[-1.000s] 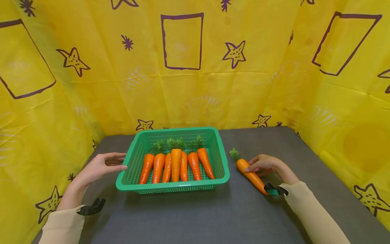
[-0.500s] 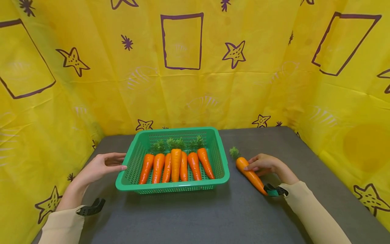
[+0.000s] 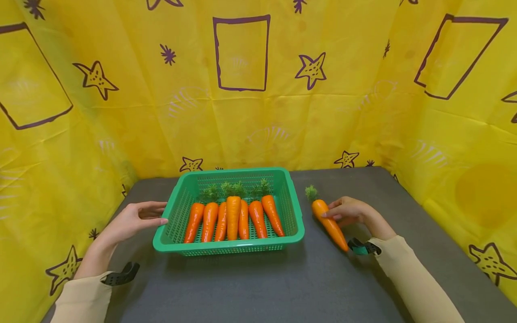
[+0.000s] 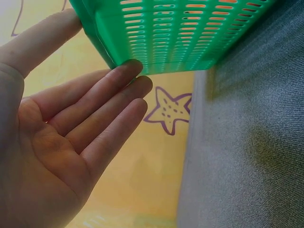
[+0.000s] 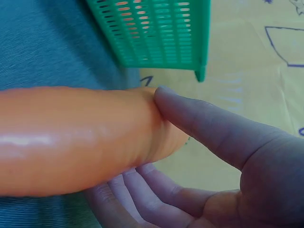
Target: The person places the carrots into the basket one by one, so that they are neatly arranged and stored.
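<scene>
My right hand holds an orange carrot with a leafy green top to the right of the basket. In the right wrist view the thumb lies across the thick end of the carrot, with the fingers below it. My left hand is at the left side of a green plastic basket. Its thumb tip touches the rim, and the other fingers reach out fairly straight beside and under the edge. Inside the basket several carrots lie side by side, leafy tops toward the back.
The basket stands on a dark grey table. A yellow curtain with purple starfish and frame drawings encloses the back and both sides. Both wrists wear dark straps.
The right hand has moved the carrot up and slightly away from the body, its tip shifting left. The left hand and the basket have stayed in place.
</scene>
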